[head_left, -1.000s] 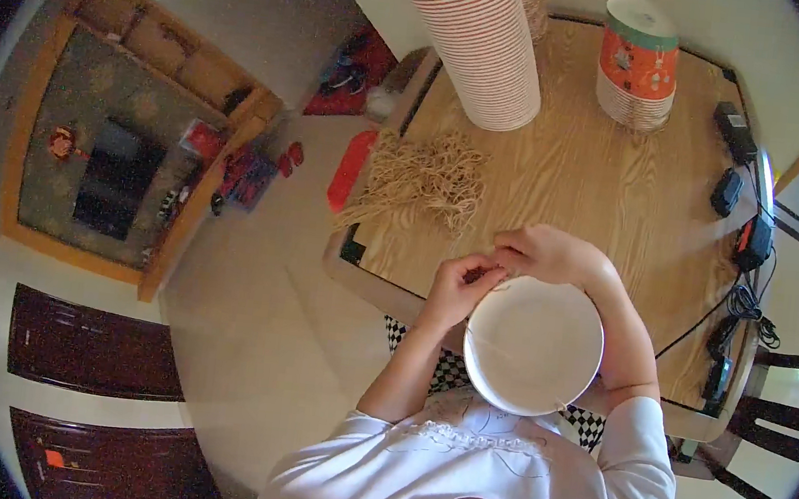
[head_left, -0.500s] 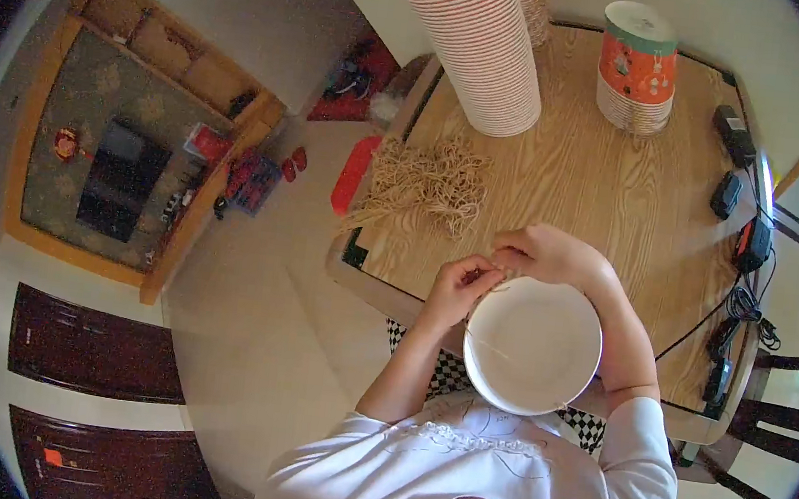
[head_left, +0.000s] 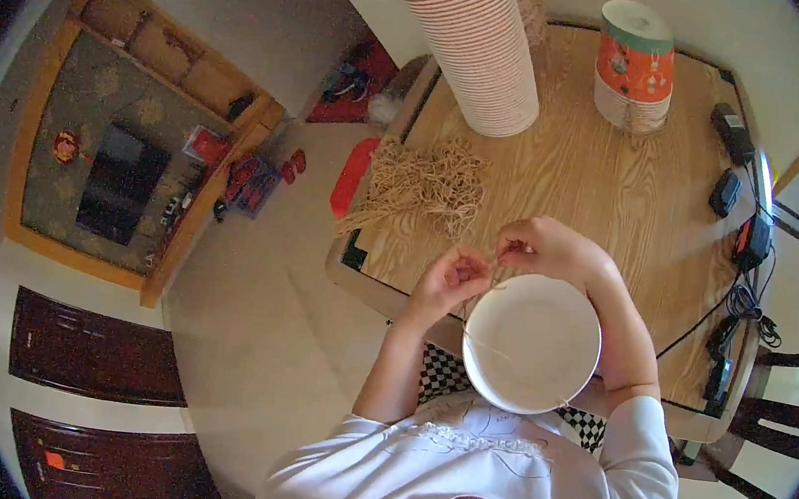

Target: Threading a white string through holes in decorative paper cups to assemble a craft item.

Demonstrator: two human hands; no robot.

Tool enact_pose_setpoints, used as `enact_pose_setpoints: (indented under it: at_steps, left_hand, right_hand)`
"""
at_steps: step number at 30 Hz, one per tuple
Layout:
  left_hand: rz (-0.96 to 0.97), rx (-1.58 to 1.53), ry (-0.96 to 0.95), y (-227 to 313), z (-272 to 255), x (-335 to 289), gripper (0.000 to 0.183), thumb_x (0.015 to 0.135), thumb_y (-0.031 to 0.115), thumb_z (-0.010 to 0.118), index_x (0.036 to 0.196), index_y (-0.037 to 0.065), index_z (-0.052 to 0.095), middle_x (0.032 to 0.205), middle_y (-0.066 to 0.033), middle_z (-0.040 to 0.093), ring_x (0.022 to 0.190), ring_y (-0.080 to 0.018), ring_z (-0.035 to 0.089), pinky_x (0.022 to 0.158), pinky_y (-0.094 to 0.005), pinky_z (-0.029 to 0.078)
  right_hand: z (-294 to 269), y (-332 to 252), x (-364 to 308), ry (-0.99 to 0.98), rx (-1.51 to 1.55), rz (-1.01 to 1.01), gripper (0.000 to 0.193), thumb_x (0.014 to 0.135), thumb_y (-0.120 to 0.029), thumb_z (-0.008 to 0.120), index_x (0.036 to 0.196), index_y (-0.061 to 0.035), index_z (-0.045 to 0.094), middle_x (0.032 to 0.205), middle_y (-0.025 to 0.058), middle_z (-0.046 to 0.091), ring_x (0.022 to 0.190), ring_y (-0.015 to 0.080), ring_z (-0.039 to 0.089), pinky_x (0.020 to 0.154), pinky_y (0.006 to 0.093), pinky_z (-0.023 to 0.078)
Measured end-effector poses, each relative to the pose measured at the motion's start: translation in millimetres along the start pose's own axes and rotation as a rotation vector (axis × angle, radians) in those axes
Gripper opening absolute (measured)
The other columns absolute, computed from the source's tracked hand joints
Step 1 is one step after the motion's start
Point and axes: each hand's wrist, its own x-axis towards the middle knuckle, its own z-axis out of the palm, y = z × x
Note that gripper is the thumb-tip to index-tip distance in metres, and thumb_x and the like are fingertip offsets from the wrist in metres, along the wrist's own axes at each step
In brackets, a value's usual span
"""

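Observation:
Against my body stands a round white paper bucket (head_left: 538, 337), its mouth facing up. A thin tan cord (head_left: 491, 348) runs in over its left rim, and a small knotted cord end shows at the lower right rim. At the upper left edge of the bucket my left hand (head_left: 453, 280) is closed, its fingertips pinching the cord. Just beyond the rim, my right hand (head_left: 551, 250) also pinches the cord close beside the left fingertips. The cord between the fingers is very thin and partly hidden.
A loose heap of tan cords (head_left: 426, 184) lies on the wooden table (head_left: 581, 186) at the left. Behind it leans a tall stack of paper buckets (head_left: 478, 53). An orange and green bucket stack (head_left: 635, 70) stands at the back right. Black adapters and cables (head_left: 753, 243) line the right edge.
My hands have drawn slightly apart, the left one shifting left and up and the right one rising a little. The bucket has stayed almost in place.

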Motion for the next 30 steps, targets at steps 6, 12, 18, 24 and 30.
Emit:
enact_pose_setpoints:
  at_steps: [6,12,18,24,30]
  left_hand:
    - [0.196,0.285,-0.149,-13.1,-19.7,3.0,0.009,0.076,-0.002,0.066,0.082,0.004,0.064,0.093,-0.0047,0.058,0.089,-0.0151,0.057,0.075,-0.0257,0.047]
    - [0.325,0.530,-0.051,-17.3,-2.5,5.7,0.016,0.075,-0.007,0.064,0.084,0.004,0.069,0.090,-0.0057,0.059,0.083,-0.0154,0.057,0.071,-0.0243,0.046]
    - [0.287,0.519,-0.044,-16.7,-1.0,5.6,0.012,0.077,-0.004,0.065,0.088,0.001,0.063,0.087,-0.0049,0.060,0.080,-0.0128,0.058,0.066,-0.0241,0.047]
    - [0.011,0.136,0.016,-20.5,-0.7,3.2,0.007,0.086,0.006,0.060,0.092,0.002,0.060,0.081,-0.0005,0.060,0.074,-0.0077,0.056,0.062,-0.0210,0.045]
    - [-0.224,-0.227,0.054,-24.2,-2.3,6.3,0.016,0.087,0.019,0.060,0.094,0.005,0.060,0.082,-0.0011,0.061,0.073,-0.0084,0.057,0.062,-0.0202,0.043]
  right_hand:
    - [7.6,11.4,4.1,0.009,-0.041,-0.031,0.014,0.078,-0.014,0.061,0.084,-0.0015,0.061,0.078,0.0139,0.063,0.073,0.0305,0.062,0.065,0.0383,0.047]
    - [11.6,15.6,4.8,-0.001,-0.118,0.029,0.014,0.078,-0.016,0.061,0.082,-0.0024,0.061,0.077,0.0143,0.063,0.072,0.0322,0.062,0.064,0.0399,0.047]
    - [11.1,11.4,4.4,0.027,-0.150,0.015,0.015,0.077,-0.017,0.062,0.082,-0.0030,0.061,0.077,0.0145,0.063,0.073,0.0326,0.062,0.064,0.0404,0.047]
    - [9.2,6.3,3.1,0.042,-0.131,-0.021,0.015,0.078,-0.017,0.061,0.083,-0.0032,0.062,0.078,0.0146,0.063,0.073,0.0326,0.062,0.064,0.0394,0.047]
    - [6.3,-3.4,1.5,0.044,-0.066,-0.035,0.014,0.079,-0.016,0.062,0.084,-0.0030,0.062,0.078,0.0141,0.064,0.073,0.0320,0.062,0.064,0.0387,0.047]
